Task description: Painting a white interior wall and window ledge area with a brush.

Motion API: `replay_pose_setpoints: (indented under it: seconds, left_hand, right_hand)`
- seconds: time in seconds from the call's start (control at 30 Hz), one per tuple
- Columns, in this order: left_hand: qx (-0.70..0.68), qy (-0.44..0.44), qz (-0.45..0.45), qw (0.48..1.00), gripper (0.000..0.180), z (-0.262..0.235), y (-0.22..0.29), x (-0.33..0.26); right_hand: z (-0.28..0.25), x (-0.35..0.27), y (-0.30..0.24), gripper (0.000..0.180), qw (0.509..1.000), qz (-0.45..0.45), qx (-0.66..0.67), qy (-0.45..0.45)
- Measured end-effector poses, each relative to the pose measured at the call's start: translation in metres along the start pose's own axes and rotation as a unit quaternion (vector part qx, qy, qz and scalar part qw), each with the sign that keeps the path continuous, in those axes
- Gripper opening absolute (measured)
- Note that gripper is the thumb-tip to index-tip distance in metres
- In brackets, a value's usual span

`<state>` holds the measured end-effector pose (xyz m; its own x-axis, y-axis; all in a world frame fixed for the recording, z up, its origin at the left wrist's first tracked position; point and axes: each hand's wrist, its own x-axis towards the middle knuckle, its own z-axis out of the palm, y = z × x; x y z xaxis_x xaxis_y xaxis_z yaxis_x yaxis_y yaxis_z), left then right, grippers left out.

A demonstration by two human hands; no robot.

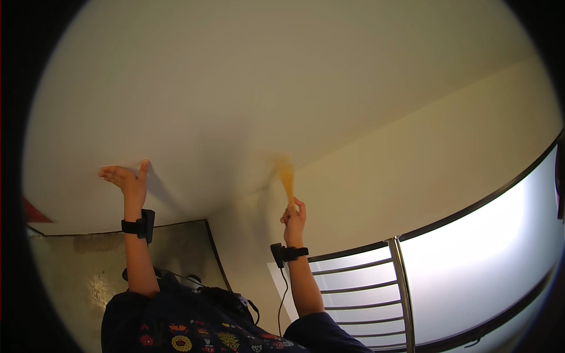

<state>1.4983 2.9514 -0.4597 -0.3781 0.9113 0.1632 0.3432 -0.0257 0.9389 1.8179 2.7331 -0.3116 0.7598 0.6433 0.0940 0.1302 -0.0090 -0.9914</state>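
My left hand point(128, 179) is raised against the pale wall point(176, 76), open, with the fingers stretched to the left and the thumb pointing up. Its fingertips seem to touch the wall, and a shadow falls beside the thumb. To the right, my right hand point(293, 219) is closed around the narrow lower end of a yellow brush-like tool point(286, 179). The tool points upward and flares toward its top, near the corner where two wall surfaces meet. Its upper end is smeared by motion, so I cannot tell its exact kind or whether it touches the wall.
A metal railing point(402, 294) with horizontal bars stands at the lower right, beside bright white panels point(471, 235) with a dark frame. Grey floor point(70, 282) shows at the lower left. A red corner point(35, 212) sits at the far left. A cable point(284, 294) hangs from my right wrist strap.
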Motion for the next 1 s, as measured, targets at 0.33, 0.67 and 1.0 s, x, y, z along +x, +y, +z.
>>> replay_pose_setpoints:
  seconds: [0.33,0.67,1.0]
  left_hand:
    - [0.003,0.002,0.008,1.000,0.118,0.001,-0.005,0.002]
    - [-0.007,-0.004,0.005,1.000,0.118,-0.003,0.002,0.000]
    - [0.020,0.007,0.025,0.999,0.117,0.001,-0.008,0.001]
  right_hand:
    - [0.036,-0.034,-0.016,0.022,0.979,-0.010,-0.013,-0.202]
    - [-0.007,0.012,-0.016,0.020,0.992,-0.002,0.057,0.117]
    - [0.020,-0.017,-0.040,0.022,0.976,0.018,0.098,-0.192]
